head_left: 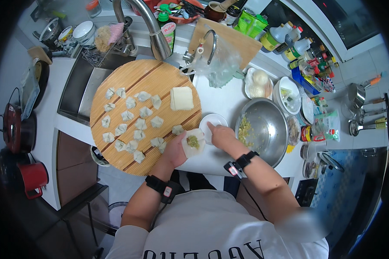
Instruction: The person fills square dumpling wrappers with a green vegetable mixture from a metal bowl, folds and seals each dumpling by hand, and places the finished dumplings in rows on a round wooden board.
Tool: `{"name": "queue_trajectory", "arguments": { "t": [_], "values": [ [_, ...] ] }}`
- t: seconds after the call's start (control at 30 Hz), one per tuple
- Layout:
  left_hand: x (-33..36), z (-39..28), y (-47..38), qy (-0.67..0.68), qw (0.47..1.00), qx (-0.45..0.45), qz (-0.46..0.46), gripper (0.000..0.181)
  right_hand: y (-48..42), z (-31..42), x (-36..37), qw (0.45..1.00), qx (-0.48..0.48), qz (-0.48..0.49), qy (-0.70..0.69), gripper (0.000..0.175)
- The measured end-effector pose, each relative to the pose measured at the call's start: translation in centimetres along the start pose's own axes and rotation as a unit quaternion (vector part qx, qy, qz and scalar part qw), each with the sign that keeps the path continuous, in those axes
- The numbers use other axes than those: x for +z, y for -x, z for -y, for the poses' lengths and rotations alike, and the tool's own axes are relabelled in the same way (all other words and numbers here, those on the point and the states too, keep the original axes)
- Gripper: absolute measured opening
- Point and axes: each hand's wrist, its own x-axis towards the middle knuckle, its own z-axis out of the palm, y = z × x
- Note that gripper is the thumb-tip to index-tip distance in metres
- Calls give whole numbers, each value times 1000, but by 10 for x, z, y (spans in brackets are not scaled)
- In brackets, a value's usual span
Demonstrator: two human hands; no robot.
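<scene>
My left hand [174,151] holds a square wonton wrapper [197,154] with a lump of green-yellow filling [192,141] at its middle. My right hand [223,134] has its index finger stretched out to a small white dish [218,118]; the other fingers are curled and I see nothing in them. Whether the fingertip touches the dish, or what the dish contains, I cannot tell. Several folded wontons [140,124] lie on a round slatted wooden board [168,73], left of my hands. A stack of square wrappers [182,98] rests near the board's right edge.
Right of the dish stands a steel bowl [269,119] with chopped filling along its left side. The board overlaps a steel sink [74,87], with a faucet [159,43] above. A plastic bag [223,61] hangs by a wooden cutting board [249,45]. Bottles [275,37] line the window side.
</scene>
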Motion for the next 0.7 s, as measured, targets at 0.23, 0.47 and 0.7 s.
{"name": "queue_trajectory", "arguments": {
  "t": [0.23,0.47,0.7],
  "values": [
    [-6,-5,-12,-10,1000,-25,-8,47,22,0,4,998,0,-3,-64,52],
    [7,15,-46,-31,998,-57,-6,45,62,21,-25,992,15,-12,-128,61],
    [-15,-3,-47,-17,996,-75,-36,48,20,9,1,997,67,22,-40,47]
  ]
}}
